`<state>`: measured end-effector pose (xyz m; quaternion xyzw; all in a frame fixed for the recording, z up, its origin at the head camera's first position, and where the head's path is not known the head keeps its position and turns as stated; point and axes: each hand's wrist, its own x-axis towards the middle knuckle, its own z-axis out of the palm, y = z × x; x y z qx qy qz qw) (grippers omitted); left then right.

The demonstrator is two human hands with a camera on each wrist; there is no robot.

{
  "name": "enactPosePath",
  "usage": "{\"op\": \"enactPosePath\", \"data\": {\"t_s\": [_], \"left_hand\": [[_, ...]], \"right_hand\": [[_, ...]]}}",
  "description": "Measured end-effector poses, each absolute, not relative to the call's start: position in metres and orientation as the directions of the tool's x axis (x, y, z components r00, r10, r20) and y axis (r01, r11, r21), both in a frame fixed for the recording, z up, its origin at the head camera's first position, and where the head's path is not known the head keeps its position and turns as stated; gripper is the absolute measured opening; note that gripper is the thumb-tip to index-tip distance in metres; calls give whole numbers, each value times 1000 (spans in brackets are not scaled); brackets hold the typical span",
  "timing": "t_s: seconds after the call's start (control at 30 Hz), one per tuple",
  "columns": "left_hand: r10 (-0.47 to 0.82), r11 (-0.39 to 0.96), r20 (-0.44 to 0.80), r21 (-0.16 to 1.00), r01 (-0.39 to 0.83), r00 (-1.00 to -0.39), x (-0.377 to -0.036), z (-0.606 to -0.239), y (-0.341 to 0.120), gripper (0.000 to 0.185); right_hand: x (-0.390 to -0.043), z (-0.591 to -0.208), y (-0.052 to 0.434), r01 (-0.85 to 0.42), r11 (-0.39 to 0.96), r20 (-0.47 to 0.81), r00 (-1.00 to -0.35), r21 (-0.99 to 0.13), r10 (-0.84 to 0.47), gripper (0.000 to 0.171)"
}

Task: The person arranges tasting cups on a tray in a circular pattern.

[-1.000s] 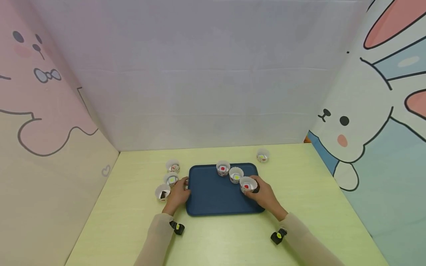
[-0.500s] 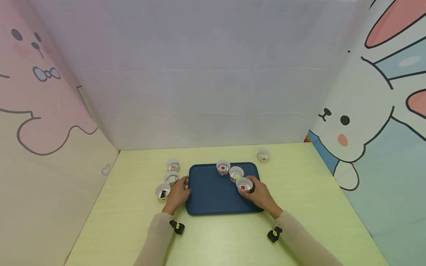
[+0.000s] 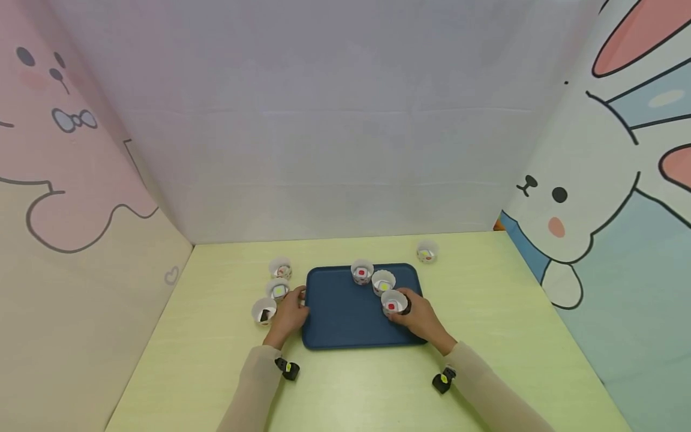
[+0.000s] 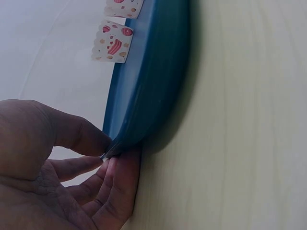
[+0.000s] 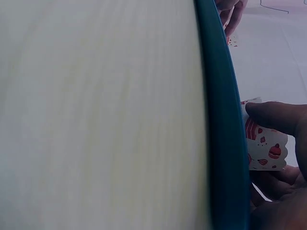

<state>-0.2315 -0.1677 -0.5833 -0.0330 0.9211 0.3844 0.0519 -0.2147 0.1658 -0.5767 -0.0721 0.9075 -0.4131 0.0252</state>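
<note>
Person's right hand (image 3: 418, 318) grips a white scalloped paper cup w/ red block inside (image 3: 393, 302) on the dark-blue rectangular plastic tray (image 3: 345, 321), just beside a like cup w/ yellow block (image 3: 383, 282). Left hand (image 3: 288, 312) pinches the tray's left rim, thumb atop, fingers beneath. Judgement: keep the rim pinned, set the cup down upright w/o nudging its neighbour.

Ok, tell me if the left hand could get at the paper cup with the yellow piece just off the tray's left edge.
Probably yes: the left hand pinches the tray rim right beside that cup, nothing between, though it must release first.
</note>
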Motion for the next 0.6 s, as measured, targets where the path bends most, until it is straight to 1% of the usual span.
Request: {"op": "enactPosePath", "data": {"t_s": [0.3,0.6], "left_hand": [[-28,700,-120,706,-105,-992,-231,-582,-167,57],[-21,701,-120,706,-100,-993,-231,-582,-167,57]], "right_hand": [[-213,-579,164,-136,647,28,-984,-750,-175,64],[-211,-576,163,-131,601,21,-982,-788,-186,71]]}}
